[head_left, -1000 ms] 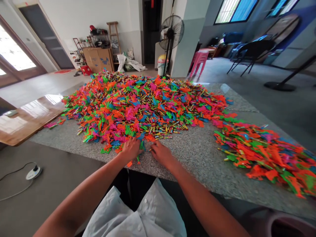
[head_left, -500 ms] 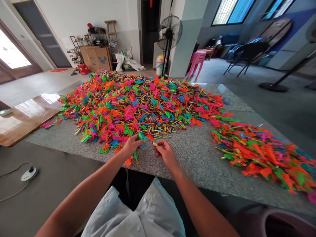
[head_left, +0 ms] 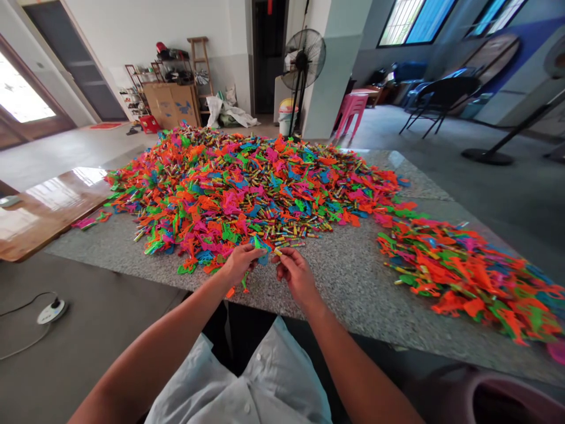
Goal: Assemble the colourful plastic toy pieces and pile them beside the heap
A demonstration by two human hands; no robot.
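Just above the near edge of the stone table (head_left: 348, 294), my left hand (head_left: 242, 259) is closed on flat plastic pieces (head_left: 261, 247), blue with some green. Facing it, my right hand (head_left: 296, 272) pinches a small yellowish tube (head_left: 278, 252) between thumb and fingertips. The tube's end is close to the blue piece; whether they touch I cannot tell. Right behind my hands rises a big heap of bright plastic pieces (head_left: 229, 200) in orange, pink, green and blue, mixed with small printed tubes (head_left: 291, 229). A few loose pieces lie under my left hand.
A second, smaller heap (head_left: 459, 265) of similar pieces spreads along the table's right side. At the left stands a glossy wooden table (head_left: 48, 206). Beyond the heap is a standing fan (head_left: 302, 62). A dark rounded container (head_left: 507, 394) sits at the lower right.
My left hand has moved right and slightly up with the plastic pieces, closing the gap to the tube. My right hand has stayed nearly in place.
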